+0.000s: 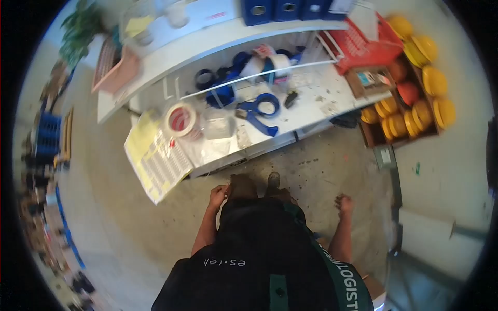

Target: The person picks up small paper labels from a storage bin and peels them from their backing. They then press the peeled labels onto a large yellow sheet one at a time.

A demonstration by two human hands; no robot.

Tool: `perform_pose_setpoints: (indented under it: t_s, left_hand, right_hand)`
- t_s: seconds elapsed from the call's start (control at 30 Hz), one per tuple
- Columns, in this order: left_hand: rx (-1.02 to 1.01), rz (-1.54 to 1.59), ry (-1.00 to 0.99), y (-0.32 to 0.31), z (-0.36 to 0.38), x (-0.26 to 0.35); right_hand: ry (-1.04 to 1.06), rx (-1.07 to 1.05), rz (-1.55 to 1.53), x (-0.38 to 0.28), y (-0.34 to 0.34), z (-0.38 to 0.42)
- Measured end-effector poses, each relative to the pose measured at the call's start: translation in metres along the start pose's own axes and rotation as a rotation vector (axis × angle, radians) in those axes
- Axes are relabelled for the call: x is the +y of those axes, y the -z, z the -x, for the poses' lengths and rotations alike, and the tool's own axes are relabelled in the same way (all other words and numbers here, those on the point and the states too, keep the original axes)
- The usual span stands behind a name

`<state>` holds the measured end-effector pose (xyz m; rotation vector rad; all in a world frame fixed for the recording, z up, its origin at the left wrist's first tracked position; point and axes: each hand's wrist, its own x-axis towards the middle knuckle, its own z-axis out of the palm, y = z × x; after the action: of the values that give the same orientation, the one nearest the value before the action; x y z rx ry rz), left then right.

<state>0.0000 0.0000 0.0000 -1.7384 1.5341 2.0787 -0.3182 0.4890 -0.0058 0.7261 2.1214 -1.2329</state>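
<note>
Papers (pixel 162 167) lie over the left end of the bench (pixel 306 116), probably light and easily creased, best held by both edges. Left hand (pixel 218 197) and right hand (pixel 343 203) are well apart; whether they grip anything, I cannot tell.

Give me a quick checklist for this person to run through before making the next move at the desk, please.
1. Left grip off the desk: ok, it is down beside the leg.
2. Right grip off the desk: ok, it is out over the floor.
3. Both grips empty: cannot tell, the fingers are too small and blurred.
4. Blue tape dispenser in plain view: ok, on the desk.
5. Papers fully on the desk: not ok, they stick out past its edge.
</note>
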Motion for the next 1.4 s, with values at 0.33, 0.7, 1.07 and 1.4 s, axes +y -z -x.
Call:
perform_pose_setpoints:
  t_s: [0.33,0.7,1.07,1.4]
  left_hand:
    - [0.434,0.074,0.047,0.036,0.045,-0.088]
    - [1.434,0.186,-0.425,0.135,0.081,0.007]
    - [1.267,0.194,-1.034,0.157,0.064,0.235]
    - [0.873,-0.169,-1.579,0.103,0.073,0.387]
  right_hand:
    - [0.455,-0.178,-0.040,-0.209,-0.110,-0.029]
    - [0.598,-0.737,0.572,-0.175,-0.204,0.014]
    - [0.749,-0.140,0.452,-0.246,-0.182,0.065]
    - [0.743,0.020,0.425,-0.176,-0.170,0.105]
